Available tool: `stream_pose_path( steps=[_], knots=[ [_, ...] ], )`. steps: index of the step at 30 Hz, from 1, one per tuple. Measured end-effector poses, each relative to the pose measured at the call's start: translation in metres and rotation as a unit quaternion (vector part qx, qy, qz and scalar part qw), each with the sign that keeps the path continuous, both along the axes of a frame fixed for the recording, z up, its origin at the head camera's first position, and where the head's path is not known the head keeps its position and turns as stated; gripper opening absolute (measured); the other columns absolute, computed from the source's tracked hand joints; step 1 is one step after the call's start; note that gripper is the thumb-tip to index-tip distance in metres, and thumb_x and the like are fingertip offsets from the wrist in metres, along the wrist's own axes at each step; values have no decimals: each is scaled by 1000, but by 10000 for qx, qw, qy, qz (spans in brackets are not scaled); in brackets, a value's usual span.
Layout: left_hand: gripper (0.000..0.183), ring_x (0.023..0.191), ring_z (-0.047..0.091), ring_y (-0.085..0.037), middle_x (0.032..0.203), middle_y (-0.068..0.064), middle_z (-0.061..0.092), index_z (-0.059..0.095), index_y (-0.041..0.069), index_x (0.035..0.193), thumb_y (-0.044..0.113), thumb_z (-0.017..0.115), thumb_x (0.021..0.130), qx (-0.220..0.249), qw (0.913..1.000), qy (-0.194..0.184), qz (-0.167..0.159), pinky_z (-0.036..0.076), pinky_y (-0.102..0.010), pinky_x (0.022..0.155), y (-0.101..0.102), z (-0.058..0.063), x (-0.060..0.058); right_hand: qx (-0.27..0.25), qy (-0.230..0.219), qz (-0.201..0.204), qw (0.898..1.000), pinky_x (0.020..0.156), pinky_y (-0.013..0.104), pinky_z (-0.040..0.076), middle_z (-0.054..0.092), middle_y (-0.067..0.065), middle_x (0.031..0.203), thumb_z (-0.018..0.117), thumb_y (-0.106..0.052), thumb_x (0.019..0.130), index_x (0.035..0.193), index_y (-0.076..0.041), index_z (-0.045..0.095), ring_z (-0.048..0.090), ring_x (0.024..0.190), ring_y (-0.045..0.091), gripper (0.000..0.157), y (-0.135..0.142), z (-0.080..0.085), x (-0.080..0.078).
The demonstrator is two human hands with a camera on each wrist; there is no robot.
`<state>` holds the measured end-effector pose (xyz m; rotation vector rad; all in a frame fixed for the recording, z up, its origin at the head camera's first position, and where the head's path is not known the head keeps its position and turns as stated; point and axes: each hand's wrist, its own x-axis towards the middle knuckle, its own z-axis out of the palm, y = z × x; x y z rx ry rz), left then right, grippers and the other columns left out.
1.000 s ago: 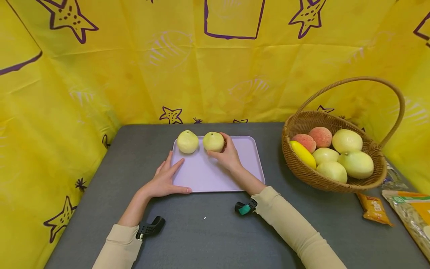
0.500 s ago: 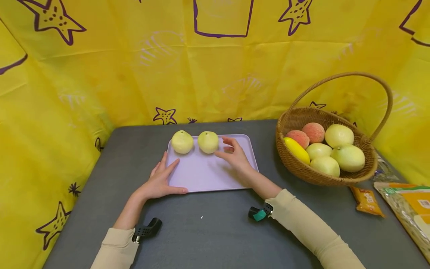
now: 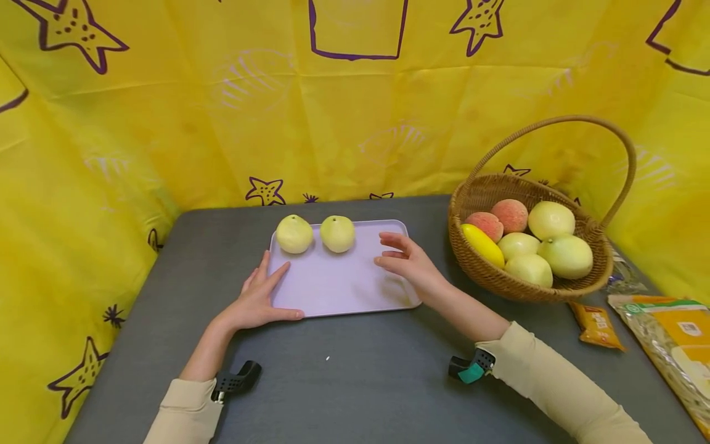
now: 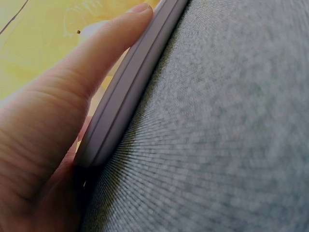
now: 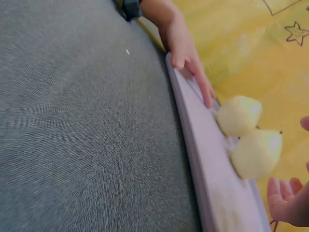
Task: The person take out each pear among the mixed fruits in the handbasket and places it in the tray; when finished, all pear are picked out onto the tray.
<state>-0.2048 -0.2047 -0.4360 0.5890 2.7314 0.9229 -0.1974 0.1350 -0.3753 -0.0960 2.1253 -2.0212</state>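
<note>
Beige sleeve (image 3: 183, 407), far left, leading to the left hand (image 3: 252, 302): fingers spread and fairly straight about the tray's near left corner, thumb along the near rim, clasping no fruit; uneven pressure there could skew the tray or lift its far side. Lilac tray (image 3: 344, 283): flat on the grey surface (image 3: 360, 382), between both sets of fingers; a tilt or jolt would probably set its load rolling. Left pear (image 3: 294, 234): on the tray, beyond the left fingertips, close to the far left corner; the low rim might not stop it if knocked. Right pear (image 3: 338, 234): on the tray, just beside the first, left of and apart from the right fingers; a careless leftward sweep could drive one into the other. Right hand (image 3: 413, 268): fingers loosely bent, holding nothing, above the tray's right part; a dropped wrist could bear on the right rim and tip it. Wicker basket (image 3: 477, 274), right of the right fingers: two peaches (image 3: 510, 216), one yellow fruit (image 3: 482, 245), several pale fruits (image 3: 566, 256), heaped; tugging out a lower piece could shift the pile. Orange packet (image 3: 597, 327), farther right of those fingers: within possible reach of a trailing sleeve.
</note>
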Motion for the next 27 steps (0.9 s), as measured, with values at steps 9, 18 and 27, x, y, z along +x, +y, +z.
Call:
stream_pose_path(
  steps=[9, 18, 27],
  knots=[
    [112, 139, -3, -55, 157, -24, -20, 24, 5, 154, 54, 81, 71, 6, 10000, -14, -26, -1, -67, 106, 0, -1, -2, 79, 19, 333, 9994, 93, 31, 45, 42, 12, 145, 66, -9, 91, 143, -9, 44, 46, 123, 30, 56, 30, 21, 24],
    [112, 140, -4, -55, 158, -24, -20, 24, 6, 155, 55, 80, 71, 2, 10000, -47, -10, -2, -68, 106, 0, -1, -2, 331, 64, 538, 9980, 100, 34, 40, 42, 11, 145, 65, -12, 93, 142, -7, 43, 45, 126, 34, 54, 58, 37, 46],
    [112, 140, -3, -55, 158, -24, -19, 24, 6, 155, 55, 80, 72, -29, 10000, -45, 0, -2, -68, 106, 0, -1, -2, 1190, 847, 767, 9863, 91, 26, 48, 47, 5, 141, 68, -14, 92, 141, -8, 44, 49, 123, 26, 54, 91, 71, 63]
  ],
)
